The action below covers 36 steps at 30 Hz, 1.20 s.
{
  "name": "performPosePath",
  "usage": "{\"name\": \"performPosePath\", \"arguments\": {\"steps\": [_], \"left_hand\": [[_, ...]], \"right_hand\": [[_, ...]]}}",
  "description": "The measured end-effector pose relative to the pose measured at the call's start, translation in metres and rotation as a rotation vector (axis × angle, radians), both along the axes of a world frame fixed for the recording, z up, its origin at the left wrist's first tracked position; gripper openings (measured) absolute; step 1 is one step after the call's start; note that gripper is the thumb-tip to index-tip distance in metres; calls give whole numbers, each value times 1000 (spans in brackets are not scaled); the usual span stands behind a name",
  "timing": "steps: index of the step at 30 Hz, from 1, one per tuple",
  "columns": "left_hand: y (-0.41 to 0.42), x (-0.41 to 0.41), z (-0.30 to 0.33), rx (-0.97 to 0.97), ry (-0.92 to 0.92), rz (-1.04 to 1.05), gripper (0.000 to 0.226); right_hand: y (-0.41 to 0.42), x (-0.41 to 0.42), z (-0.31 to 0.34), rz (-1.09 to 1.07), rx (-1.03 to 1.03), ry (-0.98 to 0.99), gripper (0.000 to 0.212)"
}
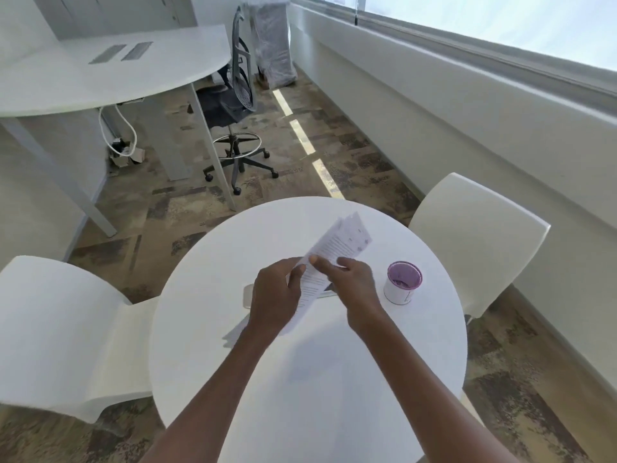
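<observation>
The printed sheet (pixel 337 243), already folded to a narrow strip, is held above the round worktop (pixel 300 379). Fingers of the left hand (pixel 275 295) and right hand (pixel 354 282) pinch its middle. The creasing looks unfinished.

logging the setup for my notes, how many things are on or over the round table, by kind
printed paper bundle, held by left hand and right hand: 1
white pot with purple inside: 1
flat grey thing, mostly hidden under the hands: 1
total: 3
</observation>
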<state>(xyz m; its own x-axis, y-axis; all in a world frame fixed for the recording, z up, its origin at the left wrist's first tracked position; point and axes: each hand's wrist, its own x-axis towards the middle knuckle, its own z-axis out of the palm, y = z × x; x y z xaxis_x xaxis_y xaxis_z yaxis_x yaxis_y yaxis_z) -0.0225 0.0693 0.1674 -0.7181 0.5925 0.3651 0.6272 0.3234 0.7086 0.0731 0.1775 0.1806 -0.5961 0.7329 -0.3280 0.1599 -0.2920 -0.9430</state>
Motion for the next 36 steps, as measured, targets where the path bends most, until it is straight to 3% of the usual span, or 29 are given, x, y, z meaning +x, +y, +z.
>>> {"name": "performPosePath", "arguments": {"steps": [3,7,18,21,23,26,28,29,33,36], "left_hand": [[-7,10,-7,-107,296,-5,26],[-18,15,-15,-187,471,25,33],[-45,32,-30,-80,394,114,42],[-54,61,-42,55,356,99,27],[-56,82,-47,125,156,80,13],[-44,95,-41,197,-653,94,44],[-32,87,-38,365,-1205,29,57],[-27,82,-37,492,-1372,1,60],[-12,67,-28,891,-1615,123,34],[-7,64,-22,941,-1650,195,20]], "right_hand": [[-8,-16,15,-24,-177,22,59],[-14,-24,15,-148,-338,12,44],[-26,-17,2,-201,-507,52,20],[-25,-16,5,-211,-519,39,21],[-25,-15,7,-212,-511,44,20],[-25,-10,7,-197,-480,59,20],[-26,-7,6,-193,-467,78,19],[-27,-4,6,-191,-465,92,18],[-26,4,-1,-180,-441,127,21],[-24,10,-9,-176,-434,136,24]]}}
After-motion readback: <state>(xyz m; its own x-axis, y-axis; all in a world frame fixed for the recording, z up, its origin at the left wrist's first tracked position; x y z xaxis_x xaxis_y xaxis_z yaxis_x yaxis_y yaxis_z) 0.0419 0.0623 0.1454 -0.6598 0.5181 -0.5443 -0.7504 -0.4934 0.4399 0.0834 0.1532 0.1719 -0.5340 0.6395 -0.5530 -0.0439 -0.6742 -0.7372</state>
